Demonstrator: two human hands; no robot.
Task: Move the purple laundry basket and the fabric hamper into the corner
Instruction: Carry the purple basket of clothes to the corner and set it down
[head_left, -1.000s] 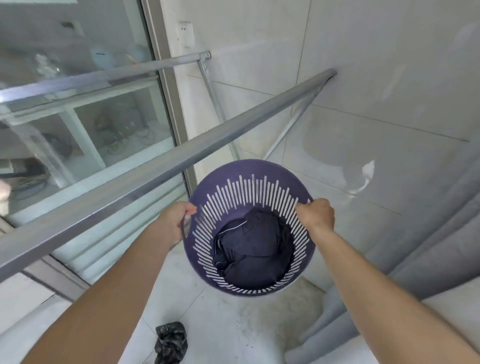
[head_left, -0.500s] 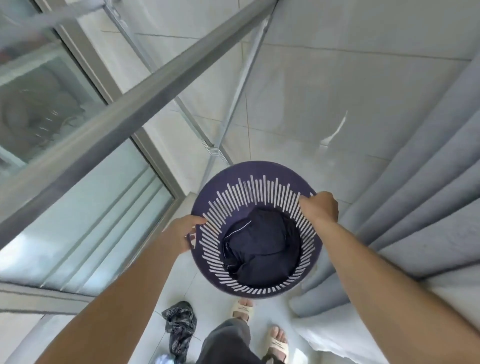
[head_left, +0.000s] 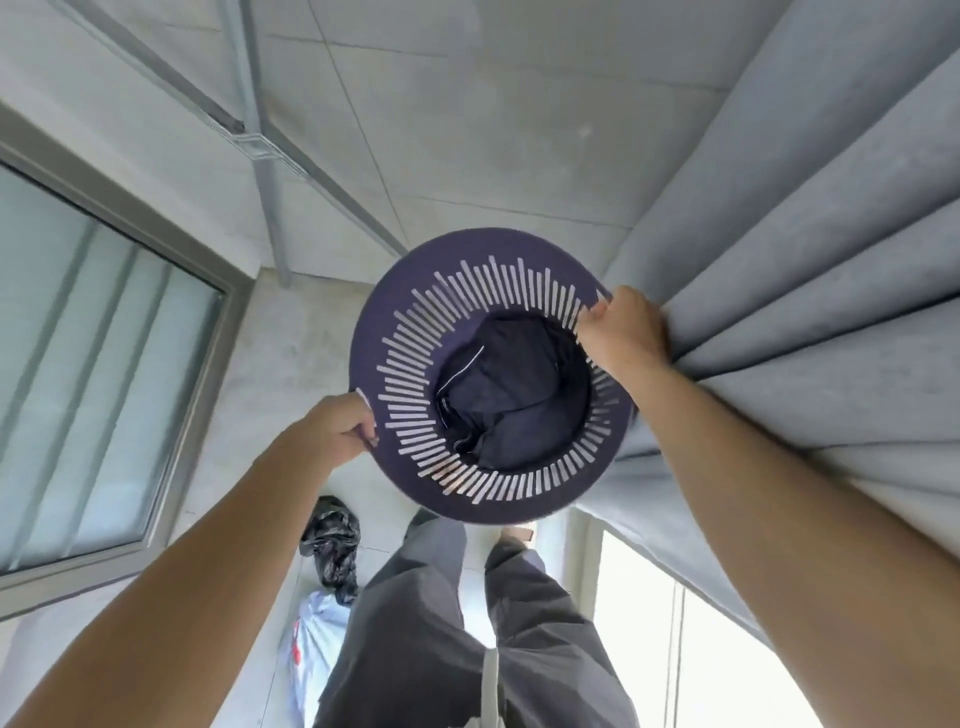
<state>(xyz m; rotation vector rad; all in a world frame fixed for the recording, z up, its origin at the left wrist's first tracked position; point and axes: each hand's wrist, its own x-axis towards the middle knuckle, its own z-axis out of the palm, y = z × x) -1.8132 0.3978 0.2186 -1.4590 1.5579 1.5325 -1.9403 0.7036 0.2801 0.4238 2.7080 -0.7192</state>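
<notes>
The round purple laundry basket with slotted sides hangs in the air in front of me, over my legs. Dark navy clothing lies in its bottom. My left hand grips the rim on the left side. On the opposite upper right edge, my right hand holds the rim, close against the curtain. The fabric hamper is not in view.
Grey curtain folds hang at the right. A tiled wall with a metal rack's legs stands ahead, a glass window at the left. On the floor lie a black bag and a white bag.
My view has tipped further down, so my trousers now show. The basket has stayed in both hands and moved lower, toward the floor by the wall and curtain.
</notes>
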